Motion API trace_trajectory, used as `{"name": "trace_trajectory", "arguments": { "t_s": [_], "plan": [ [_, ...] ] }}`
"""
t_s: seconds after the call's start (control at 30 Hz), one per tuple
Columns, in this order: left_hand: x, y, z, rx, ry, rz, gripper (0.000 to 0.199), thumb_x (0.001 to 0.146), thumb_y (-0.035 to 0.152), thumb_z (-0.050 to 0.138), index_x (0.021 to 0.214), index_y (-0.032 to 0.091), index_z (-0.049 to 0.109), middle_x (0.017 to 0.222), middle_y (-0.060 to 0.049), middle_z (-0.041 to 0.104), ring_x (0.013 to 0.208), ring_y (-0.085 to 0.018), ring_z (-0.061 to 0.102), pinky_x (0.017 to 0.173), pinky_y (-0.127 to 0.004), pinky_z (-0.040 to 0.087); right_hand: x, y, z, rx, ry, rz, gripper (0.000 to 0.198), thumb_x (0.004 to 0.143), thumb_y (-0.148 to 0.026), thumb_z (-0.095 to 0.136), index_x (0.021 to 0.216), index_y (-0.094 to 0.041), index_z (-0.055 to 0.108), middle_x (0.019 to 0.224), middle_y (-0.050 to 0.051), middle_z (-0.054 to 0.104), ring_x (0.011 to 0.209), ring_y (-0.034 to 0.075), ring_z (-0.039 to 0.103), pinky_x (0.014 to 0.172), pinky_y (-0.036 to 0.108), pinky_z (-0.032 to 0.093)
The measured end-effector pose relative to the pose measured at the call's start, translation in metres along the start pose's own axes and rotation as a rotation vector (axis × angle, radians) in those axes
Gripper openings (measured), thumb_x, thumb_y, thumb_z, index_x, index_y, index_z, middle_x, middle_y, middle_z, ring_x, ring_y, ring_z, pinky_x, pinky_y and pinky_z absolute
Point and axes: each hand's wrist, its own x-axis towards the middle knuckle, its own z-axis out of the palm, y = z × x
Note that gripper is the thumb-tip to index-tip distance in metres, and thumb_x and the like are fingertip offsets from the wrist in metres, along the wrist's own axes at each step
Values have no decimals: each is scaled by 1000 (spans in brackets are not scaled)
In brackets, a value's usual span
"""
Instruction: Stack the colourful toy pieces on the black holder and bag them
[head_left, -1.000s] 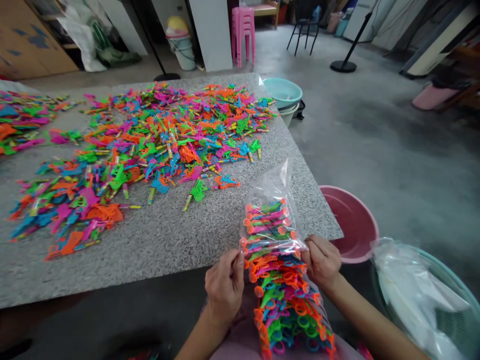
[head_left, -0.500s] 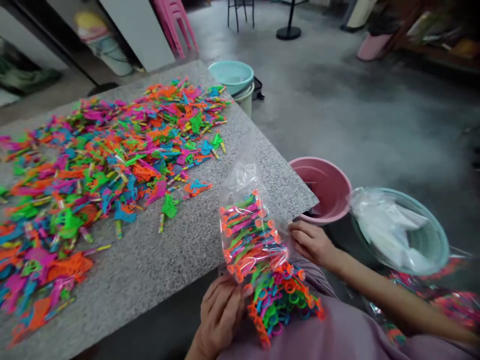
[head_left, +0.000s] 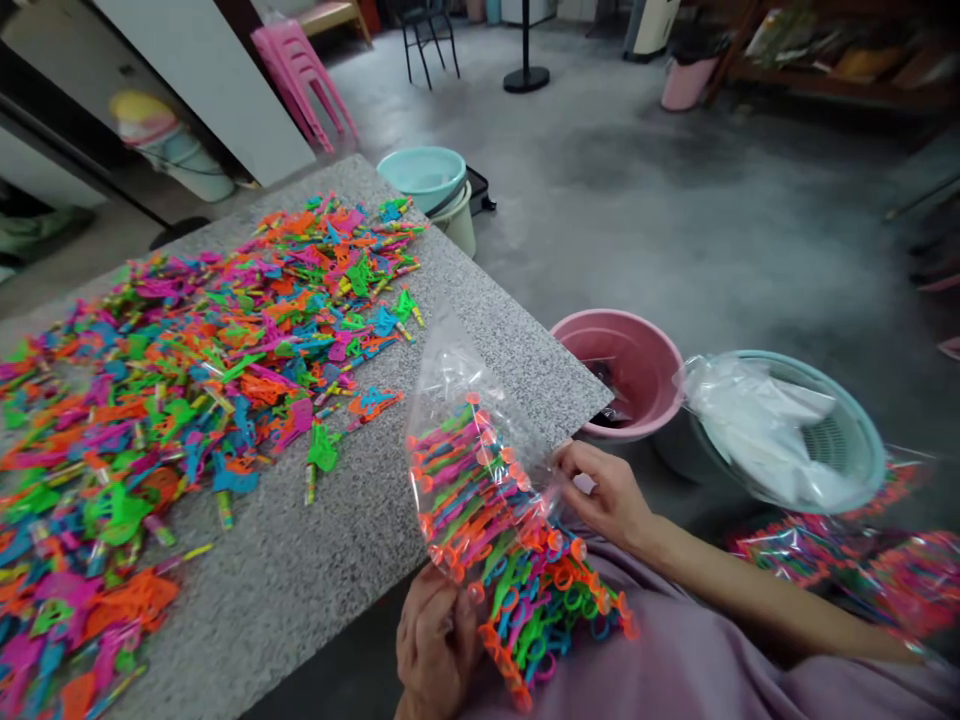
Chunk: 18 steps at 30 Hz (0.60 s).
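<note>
While the left hand (head_left: 435, 640) has stayed low under the clear plastic bag of bright plastic toy pieces (head_left: 491, 505), its grip closed around the bag's lower edge, the right hand (head_left: 611, 495) has slid off the bag's side where it pinched a second ago and now rests at the right edge, fingers loosely curled on the film; whether it truly clamps the plastic I cannot tell. The bag, held upright between both hands before, now tilts with its open mouth leaning toward the speckled grey stone tabletop (head_left: 322, 560), its lower half lying over the lap in pale purple cloth (head_left: 675, 670). The view has also swung rightward, so more of the floor shows. By my judgement the bag looks full and is being shifted in the hands rather than filled.

On the tabletop lies a wide heap of loose neon toy pieces (head_left: 187, 380). Beside the tabletop's corner stands a pink round plastic basin (head_left: 645, 345), and next to it a teal basket lined with white plastic sheeting (head_left: 862, 430). Filled bags lie on the floor at right (head_left: 840, 565).
</note>
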Motion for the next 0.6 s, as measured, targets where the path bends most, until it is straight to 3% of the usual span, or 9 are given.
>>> {"name": "trace_trajectory", "arguments": {
  "t_s": [0.1,0.27,0.47,0.6],
  "plan": [
    [3,-1,-1,-13,-6,8,10,89,8,55,92,17,53,80,-4,63,81,-16,68,74,-27,56,-5,-3,9,-53,99,-41,17,91,-14,47,77,-21,44,73,1,54,67,13,50,63,25,39],
    [-5,4,4,-5,-33,19,8,91,9,51,91,16,55,83,-7,68,83,-17,69,71,-27,57,-6,-4,19,-154,103,-221,18,91,-11,44,78,-22,44,68,0,50,61,14,46,57,26,36],
    [1,-3,-10,-71,-52,97,12,86,7,58,91,18,57,79,-3,67,81,-16,67,76,-28,57,4,-3,-4,-22,-73,-111,10,94,-18,47,85,-21,51,93,7,62,83,16,57,73,28,46],
    [35,-3,-18,-126,15,-14,28,75,7,71,96,18,57,90,-4,63,92,-19,64,89,-36,53,5,1,-4,128,-58,73,14,92,-25,54,80,-21,47,79,2,61,67,12,53,60,24,43]
  ]
}}
